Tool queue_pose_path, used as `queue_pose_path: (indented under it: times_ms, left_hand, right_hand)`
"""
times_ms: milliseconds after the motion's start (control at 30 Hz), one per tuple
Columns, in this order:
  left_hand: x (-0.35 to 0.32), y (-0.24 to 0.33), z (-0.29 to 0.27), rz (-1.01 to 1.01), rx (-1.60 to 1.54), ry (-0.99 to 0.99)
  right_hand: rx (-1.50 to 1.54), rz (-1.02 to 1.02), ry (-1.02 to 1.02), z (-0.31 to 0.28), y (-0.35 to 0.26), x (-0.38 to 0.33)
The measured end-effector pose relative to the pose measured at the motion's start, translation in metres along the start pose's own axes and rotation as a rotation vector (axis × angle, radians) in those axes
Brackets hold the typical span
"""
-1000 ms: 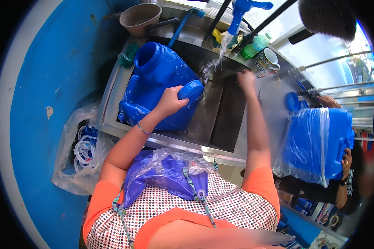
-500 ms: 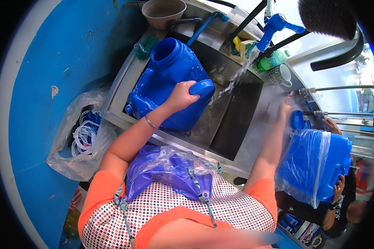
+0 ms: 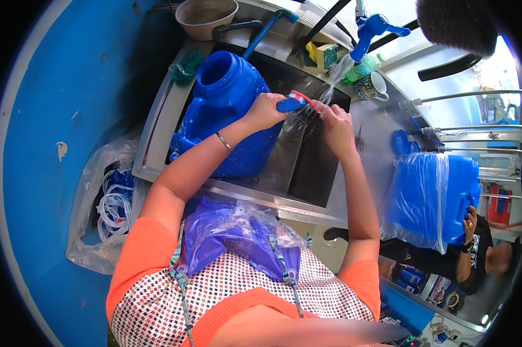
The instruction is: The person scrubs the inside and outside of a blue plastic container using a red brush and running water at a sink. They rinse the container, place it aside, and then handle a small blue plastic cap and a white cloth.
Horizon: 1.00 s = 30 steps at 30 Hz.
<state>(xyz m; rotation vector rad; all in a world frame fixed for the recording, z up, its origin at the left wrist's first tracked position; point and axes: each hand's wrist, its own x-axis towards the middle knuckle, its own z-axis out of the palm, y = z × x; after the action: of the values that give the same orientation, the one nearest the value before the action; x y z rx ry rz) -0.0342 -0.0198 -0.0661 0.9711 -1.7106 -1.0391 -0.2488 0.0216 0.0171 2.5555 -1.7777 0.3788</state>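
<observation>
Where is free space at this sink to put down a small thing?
Bare steel counter lies between the sink basin and the wrapped blue jug. The basin's left half is filled by the big blue jug; the back ledge near the tap is crowded.

Orange short sleeves, a checked top, blue plastic apron [image 3: 238,237], thin bracelet [image 3: 224,140] on left wrist

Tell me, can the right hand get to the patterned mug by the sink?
Probably yes. The right hand is under the running water, gripping a small brush, and the mug stands on the counter just beyond it with nothing between. The hand would have to free its fingers first.
</observation>
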Motion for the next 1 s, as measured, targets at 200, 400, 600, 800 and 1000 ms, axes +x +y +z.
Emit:
queue_pose_path:
  times_ms: [200, 400, 600, 800, 1000]
  left_hand:
    - [0.005, -0.002, -0.003, 0.045, -0.003, -0.099]
    - [0.005, 0.003, -0.001, -0.041, -0.148, -0.177]
    - [0.011, 0.007, -0.003, -0.007, -0.138, -0.212]
    - [0.014, 0.014, -0.007, 0.051, -0.071, -0.139]
    - [0.019, 0.020, -0.012, 0.066, 0.017, -0.117]
  right_hand:
    - [0.045, -0.058, 0.133, -0.002, 0.002, -0.006]
    - [0.020, -0.082, 0.229, 0.001, -0.001, -0.003]
    - [-0.002, -0.121, 0.270, 0.000, 0.004, -0.006]
    - [-0.061, -0.045, 0.329, 0.001, 0.008, -0.006]
    - [0.021, 0.087, 0.287, 0.000, 0.018, -0.011]
